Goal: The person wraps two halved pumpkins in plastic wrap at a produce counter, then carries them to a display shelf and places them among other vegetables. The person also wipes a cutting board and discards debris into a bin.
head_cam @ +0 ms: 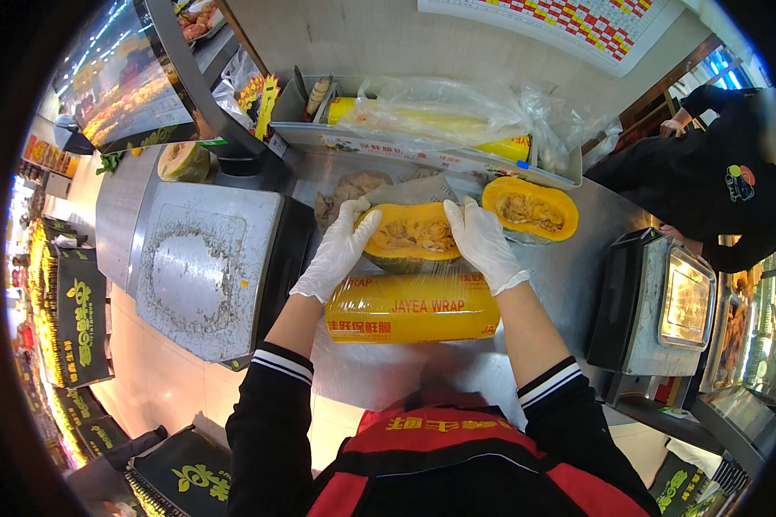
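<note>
A halved pumpkin [410, 236] lies cut side up on the steel counter, its seeds and pulp showing. My left hand [343, 249], in a thin white glove, grips its left end with the thumb over the rim. On the opposite end my right hand [482, 242], gloved the same way, has its thumb at the cut edge. Clear cling film runs from the yellow film roll [414, 310] up toward the pumpkin between my wrists. Fingers under the pumpkin are hidden. A second pumpkin half [530, 208] rests to the right, also cut side up.
A weighing scale [200, 271] with a worn metal platform is at left, near a cut melon [184, 161]. Behind stands a grey box [427, 152] with another film roll and plastic bags. At right are a second scale [659, 304] and a person [698, 168] in black.
</note>
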A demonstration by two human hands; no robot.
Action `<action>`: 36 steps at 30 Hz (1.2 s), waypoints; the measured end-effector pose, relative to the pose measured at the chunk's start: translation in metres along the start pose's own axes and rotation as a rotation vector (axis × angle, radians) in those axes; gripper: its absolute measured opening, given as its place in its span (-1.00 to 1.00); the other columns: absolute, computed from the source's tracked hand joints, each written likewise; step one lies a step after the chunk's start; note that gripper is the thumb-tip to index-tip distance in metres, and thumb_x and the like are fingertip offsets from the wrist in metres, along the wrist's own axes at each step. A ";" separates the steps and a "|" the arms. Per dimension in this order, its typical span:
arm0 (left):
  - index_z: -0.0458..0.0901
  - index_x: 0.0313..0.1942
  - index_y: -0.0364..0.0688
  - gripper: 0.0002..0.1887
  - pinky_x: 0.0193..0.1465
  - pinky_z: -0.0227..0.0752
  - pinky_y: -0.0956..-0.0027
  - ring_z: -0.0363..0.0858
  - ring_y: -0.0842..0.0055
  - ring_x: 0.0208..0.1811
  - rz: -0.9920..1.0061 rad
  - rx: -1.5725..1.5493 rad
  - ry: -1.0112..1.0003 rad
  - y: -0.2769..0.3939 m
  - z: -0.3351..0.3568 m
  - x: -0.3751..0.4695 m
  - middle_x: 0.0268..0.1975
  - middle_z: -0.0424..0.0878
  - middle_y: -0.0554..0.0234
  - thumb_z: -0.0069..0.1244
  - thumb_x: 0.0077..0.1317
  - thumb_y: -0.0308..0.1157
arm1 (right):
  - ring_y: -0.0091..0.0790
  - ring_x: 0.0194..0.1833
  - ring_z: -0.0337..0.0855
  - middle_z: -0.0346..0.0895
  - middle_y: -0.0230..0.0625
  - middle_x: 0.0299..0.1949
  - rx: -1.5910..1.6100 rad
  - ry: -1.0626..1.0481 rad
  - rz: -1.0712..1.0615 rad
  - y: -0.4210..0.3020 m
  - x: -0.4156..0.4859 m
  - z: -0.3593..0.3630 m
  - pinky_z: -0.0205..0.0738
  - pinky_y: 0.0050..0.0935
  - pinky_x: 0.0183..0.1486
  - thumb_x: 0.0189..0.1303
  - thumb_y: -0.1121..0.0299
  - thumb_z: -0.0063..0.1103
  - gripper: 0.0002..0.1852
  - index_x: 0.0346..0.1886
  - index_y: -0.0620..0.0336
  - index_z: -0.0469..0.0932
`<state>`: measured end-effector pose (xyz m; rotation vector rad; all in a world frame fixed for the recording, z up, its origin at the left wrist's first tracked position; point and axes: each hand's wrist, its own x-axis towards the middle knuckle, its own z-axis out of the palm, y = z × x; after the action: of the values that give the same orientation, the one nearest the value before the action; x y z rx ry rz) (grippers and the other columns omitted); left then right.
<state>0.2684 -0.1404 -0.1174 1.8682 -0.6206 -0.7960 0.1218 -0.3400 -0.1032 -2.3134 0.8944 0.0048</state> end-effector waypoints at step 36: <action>0.37 0.35 -0.29 0.09 0.37 0.35 0.36 0.52 0.46 0.23 -0.167 -0.356 -0.224 -0.019 -0.014 -0.015 0.17 0.61 0.24 0.47 -0.33 -0.74 | -0.29 0.35 0.34 0.32 -0.19 0.36 0.603 -0.256 -0.183 0.030 -0.031 -0.007 0.25 -0.45 0.37 -0.19 0.69 0.19 -0.02 0.50 0.15 0.23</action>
<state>0.2700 -0.1139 -0.1271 1.5292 -0.4282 -1.1568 0.0781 -0.3419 -0.1073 -1.7686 0.4666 -0.0410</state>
